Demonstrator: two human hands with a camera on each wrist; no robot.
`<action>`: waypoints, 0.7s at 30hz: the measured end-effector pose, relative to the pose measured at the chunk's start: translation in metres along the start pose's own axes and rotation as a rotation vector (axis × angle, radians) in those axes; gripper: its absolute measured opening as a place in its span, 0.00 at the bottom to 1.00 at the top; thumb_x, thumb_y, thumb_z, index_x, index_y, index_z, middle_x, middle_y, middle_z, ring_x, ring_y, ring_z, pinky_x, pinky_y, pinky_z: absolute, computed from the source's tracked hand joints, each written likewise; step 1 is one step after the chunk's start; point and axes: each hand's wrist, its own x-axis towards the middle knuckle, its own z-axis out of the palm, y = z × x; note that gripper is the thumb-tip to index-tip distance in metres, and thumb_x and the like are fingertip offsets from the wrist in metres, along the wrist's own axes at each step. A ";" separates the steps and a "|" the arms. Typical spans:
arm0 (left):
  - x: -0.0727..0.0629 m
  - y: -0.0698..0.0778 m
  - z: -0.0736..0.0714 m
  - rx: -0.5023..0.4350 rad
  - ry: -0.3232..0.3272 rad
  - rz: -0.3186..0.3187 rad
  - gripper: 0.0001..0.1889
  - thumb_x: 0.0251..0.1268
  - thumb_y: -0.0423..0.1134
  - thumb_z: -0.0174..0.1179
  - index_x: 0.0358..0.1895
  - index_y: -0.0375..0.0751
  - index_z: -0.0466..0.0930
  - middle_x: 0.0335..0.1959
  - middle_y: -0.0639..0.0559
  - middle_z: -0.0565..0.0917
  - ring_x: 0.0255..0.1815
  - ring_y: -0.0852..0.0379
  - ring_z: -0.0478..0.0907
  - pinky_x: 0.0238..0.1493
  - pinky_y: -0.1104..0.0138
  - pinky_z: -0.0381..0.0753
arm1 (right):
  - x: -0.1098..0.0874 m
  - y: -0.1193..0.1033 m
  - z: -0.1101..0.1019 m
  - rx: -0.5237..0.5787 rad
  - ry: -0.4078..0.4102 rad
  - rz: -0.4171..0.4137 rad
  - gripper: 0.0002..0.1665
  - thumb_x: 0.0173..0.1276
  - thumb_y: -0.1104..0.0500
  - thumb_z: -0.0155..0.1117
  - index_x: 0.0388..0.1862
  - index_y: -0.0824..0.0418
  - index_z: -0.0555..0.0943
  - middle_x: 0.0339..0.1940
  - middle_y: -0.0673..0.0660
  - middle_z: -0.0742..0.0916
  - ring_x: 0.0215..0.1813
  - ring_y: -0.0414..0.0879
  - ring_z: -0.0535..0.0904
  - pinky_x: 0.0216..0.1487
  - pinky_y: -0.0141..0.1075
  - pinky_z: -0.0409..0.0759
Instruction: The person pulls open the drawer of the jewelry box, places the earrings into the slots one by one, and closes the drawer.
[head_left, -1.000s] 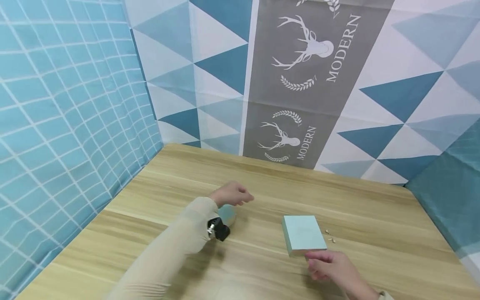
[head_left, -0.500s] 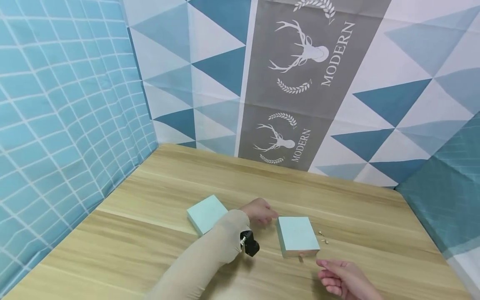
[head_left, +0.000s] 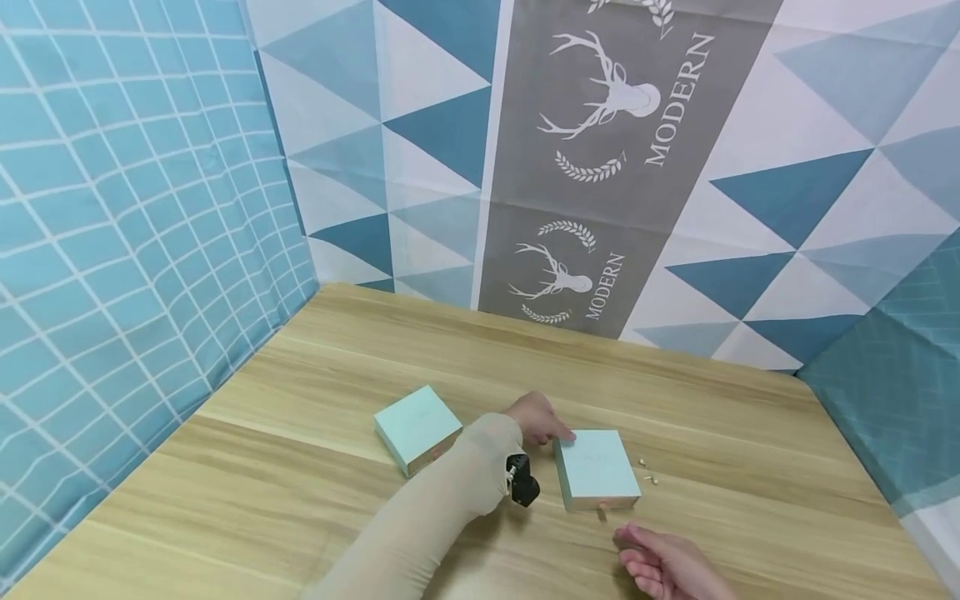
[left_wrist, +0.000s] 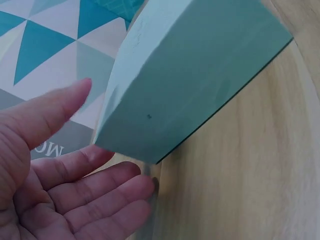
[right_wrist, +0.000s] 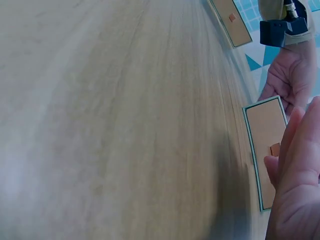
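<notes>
Two flat, pale mint boxes with peach-coloured drawer fronts lie on the table. My left hand [head_left: 536, 418] is at the far left corner of the right box [head_left: 597, 465], its index fingertip at the top edge. In the left wrist view the thumb [left_wrist: 62, 112] is spread and the other fingers are relaxed beside the box corner. A small tab sticks out of the right box's drawer front [right_wrist: 265, 125], which sits flush in its sleeve. My right hand [head_left: 671, 567] hovers just in front of that side, fingers loosely bent, holding nothing visible. The left box [head_left: 416, 423] sits behind my left forearm.
Several tiny pale pieces [head_left: 648, 473], too small to identify, lie right of the right box. A black wrist camera [head_left: 522, 481] is strapped on the left sleeve. Patterned cloth walls [head_left: 435, 150] rise behind and beside the wooden table [head_left: 300, 467].
My left hand has moved right, from over the left box to the right box's corner, uncovering the left box. The right hand has drawn back from the right box's front edge.
</notes>
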 end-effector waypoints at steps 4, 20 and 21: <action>0.003 -0.001 0.006 -0.021 0.016 0.023 0.26 0.52 0.34 0.71 0.08 0.44 0.62 0.10 0.53 0.69 0.11 0.62 0.59 0.16 0.74 0.61 | 0.005 -0.003 0.002 0.055 -0.028 0.003 0.12 0.76 0.57 0.51 0.47 0.61 0.79 0.32 0.50 0.88 0.35 0.36 0.85 0.42 0.24 0.79; 0.006 -0.005 0.014 0.148 0.067 0.063 0.22 0.49 0.37 0.74 0.10 0.43 0.69 0.09 0.57 0.68 0.14 0.63 0.62 0.17 0.74 0.60 | 0.030 -0.004 0.014 -0.044 0.136 0.011 0.13 0.77 0.53 0.49 0.41 0.59 0.78 0.25 0.50 0.87 0.29 0.36 0.84 0.35 0.26 0.81; 0.005 -0.005 0.014 0.150 0.070 0.057 0.23 0.49 0.37 0.74 0.09 0.44 0.67 0.09 0.57 0.68 0.13 0.62 0.61 0.17 0.74 0.59 | 0.031 -0.005 0.014 -0.059 0.152 0.008 0.13 0.77 0.54 0.48 0.41 0.60 0.78 0.25 0.50 0.87 0.29 0.37 0.84 0.35 0.26 0.81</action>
